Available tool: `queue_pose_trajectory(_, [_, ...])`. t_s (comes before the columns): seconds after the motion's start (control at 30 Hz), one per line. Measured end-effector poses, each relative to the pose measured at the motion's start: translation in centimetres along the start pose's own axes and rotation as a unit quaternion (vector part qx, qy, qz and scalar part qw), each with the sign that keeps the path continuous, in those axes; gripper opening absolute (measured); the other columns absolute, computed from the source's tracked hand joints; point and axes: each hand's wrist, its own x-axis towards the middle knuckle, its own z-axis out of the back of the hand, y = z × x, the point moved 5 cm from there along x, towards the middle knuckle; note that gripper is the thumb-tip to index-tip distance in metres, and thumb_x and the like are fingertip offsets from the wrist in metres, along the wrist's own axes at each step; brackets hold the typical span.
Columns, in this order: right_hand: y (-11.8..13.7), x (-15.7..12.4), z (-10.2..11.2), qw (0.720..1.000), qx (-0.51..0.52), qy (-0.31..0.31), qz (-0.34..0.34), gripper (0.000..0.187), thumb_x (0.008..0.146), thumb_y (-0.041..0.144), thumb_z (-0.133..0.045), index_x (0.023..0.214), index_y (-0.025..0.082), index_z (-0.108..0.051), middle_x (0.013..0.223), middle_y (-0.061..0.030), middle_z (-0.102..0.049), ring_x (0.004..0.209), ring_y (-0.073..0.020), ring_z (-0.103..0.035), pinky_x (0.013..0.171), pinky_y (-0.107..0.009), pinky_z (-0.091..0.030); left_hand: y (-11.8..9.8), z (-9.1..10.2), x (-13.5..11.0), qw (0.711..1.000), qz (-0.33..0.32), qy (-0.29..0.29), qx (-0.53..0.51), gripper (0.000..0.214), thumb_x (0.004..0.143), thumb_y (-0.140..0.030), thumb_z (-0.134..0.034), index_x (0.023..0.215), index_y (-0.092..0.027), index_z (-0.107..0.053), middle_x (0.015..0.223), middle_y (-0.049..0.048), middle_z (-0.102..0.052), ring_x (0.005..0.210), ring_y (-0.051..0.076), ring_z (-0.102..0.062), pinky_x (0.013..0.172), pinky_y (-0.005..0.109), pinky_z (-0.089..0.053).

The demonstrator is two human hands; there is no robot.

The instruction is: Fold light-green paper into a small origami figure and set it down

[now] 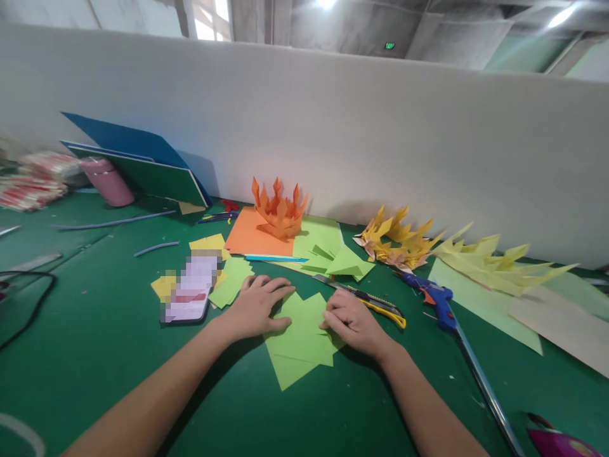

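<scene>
Several light-green paper squares (302, 339) lie loosely stacked on the green table in front of me, corners pointing different ways. My left hand (259, 308) rests on their left side, its fingers spread and the fingertips on the paper. At the right edge my right hand (352, 320) is curled, with thumb and forefinger closed at the edge of a green sheet. Just beyond the right hand lies a yellow and black utility knife (380, 304), blade end toward the upper left. A phone (193, 289) lies left of my left hand, on yellow paper pieces.
Behind the sheets stand an orange paper crown (280, 212), a yellow-orange one (399, 241) and a pale-green pointed strip (499, 257). A blue glue gun (438, 301) with a long glue stick lies right. A pink bottle (108, 182) leans by blue and green boards (147, 174).
</scene>
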Motion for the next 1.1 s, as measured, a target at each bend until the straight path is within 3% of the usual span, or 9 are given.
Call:
queue_pose_trajectory(0.17, [0.1, -0.2, -0.2, 0.999, 0.024, 0.021, 0.004, 0.053, 0.096, 0.034, -0.028, 0.049, 0.020, -0.050, 0.050, -0.0004, -0.045, 0.057, -0.0149, -0.042, 0.059, -0.030, -0.034, 0.2, -0.2, -0.1, 1.000, -0.009, -0.015, -0.003, 0.053, 0.076, -0.043, -0.054, 0.127, -0.029, -0.050, 0.130, 0.0024, -0.052, 0.110, 0.030, -0.042, 0.099, 0.050, -0.023])
queue_pose_trajectory(0.4, [-1.0, -0.1, -1.1, 0.996, 0.073, 0.017, -0.042, 0.047, 0.092, 0.033, -0.033, 0.048, 0.021, -0.020, 0.045, 0.0049, -0.023, 0.050, -0.0130, -0.031, 0.052, -0.027, -0.027, -0.3, -0.6, 0.0, 0.999, -0.004, -0.045, 0.002, 0.060, 0.069, -0.035, -0.057, 0.127, -0.024, -0.049, 0.134, 0.0061, -0.048, 0.114, 0.033, -0.040, 0.102, 0.054, -0.018])
queue_pose_trajectory(0.47, [-1.3, 0.0, -1.2, 0.994, 0.085, 0.012, -0.072, 0.046, 0.090, 0.034, -0.037, 0.048, 0.021, -0.023, 0.046, 0.0050, -0.025, 0.051, -0.0127, -0.033, 0.052, -0.026, -0.028, -0.7, -0.7, 0.1, 0.999, -0.024, -0.046, -0.006, 0.064, 0.067, -0.029, -0.056, 0.130, -0.025, -0.044, 0.137, 0.0055, -0.045, 0.121, 0.034, -0.035, 0.104, 0.057, -0.012])
queue_pose_trajectory(0.6, [-1.6, 0.0, -1.3, 0.985, 0.092, 0.009, -0.146, 0.029, 0.080, 0.034, -0.055, 0.059, 0.020, -0.043, 0.054, 0.0046, -0.041, 0.055, -0.0119, -0.041, 0.052, -0.023, -0.030, -1.2, -0.7, 0.2, 0.997, -0.058, -0.037, -0.027, 0.064, 0.068, -0.022, -0.053, 0.131, -0.027, -0.042, 0.126, 0.0059, -0.054, 0.122, 0.030, -0.037, 0.107, 0.057, -0.006])
queue_pose_trajectory(0.73, [-1.6, 0.1, -1.6, 0.978, 0.111, 0.025, -0.176, 0.016, 0.075, 0.029, -0.061, 0.074, 0.020, -0.048, 0.055, 0.0078, -0.039, 0.051, -0.0103, -0.039, 0.049, -0.021, -0.028, -1.0, -0.4, 0.2, 0.996, -0.052, -0.064, -0.022, 0.054, 0.067, -0.023, -0.055, 0.121, -0.024, -0.051, 0.111, 0.0086, -0.055, 0.112, 0.026, -0.045, 0.106, 0.053, -0.012])
queue_pose_trajectory(0.87, [-2.0, 0.1, -1.8, 0.970, 0.143, 0.011, -0.198, 0.012, 0.075, 0.025, -0.057, 0.082, 0.020, -0.049, 0.054, 0.0088, -0.039, 0.049, -0.0100, -0.039, 0.049, -0.021, -0.029, -0.5, -0.1, 0.3, 0.994, -0.032, -0.099, -0.040, 0.017, 0.082, -0.027, -0.049, 0.088, -0.025, -0.065, 0.091, 0.0034, -0.060, 0.097, 0.021, -0.052, 0.100, 0.048, -0.023])
queue_pose_trajectory(0.97, [-2.1, 0.1, -1.7, 0.970, 0.135, 0.012, -0.201, 0.009, 0.075, 0.028, -0.056, 0.076, 0.019, -0.052, 0.056, 0.0062, -0.043, 0.052, -0.0112, -0.042, 0.050, -0.022, -0.031, 0.0, 0.2, 0.3, 0.989, -0.022, -0.131, -0.068, 0.021, 0.087, -0.029, -0.048, 0.080, -0.024, -0.067, 0.085, 0.0018, -0.064, 0.091, 0.020, -0.055, 0.096, 0.046, -0.027])
queue_pose_trajectory(1.1, [-1.9, 0.1, -1.2, 0.974, 0.123, 0.009, -0.188, 0.021, 0.075, 0.038, -0.061, 0.081, 0.018, -0.058, 0.075, -0.0015, -0.058, 0.067, -0.0158, -0.053, 0.059, -0.025, -0.040, 1.3, 1.0, 0.2, 0.969, 0.028, -0.211, -0.125, 0.020, 0.086, -0.031, -0.051, 0.081, -0.024, -0.069, 0.084, 0.0027, -0.068, 0.086, 0.020, -0.058, 0.089, 0.042, -0.036])
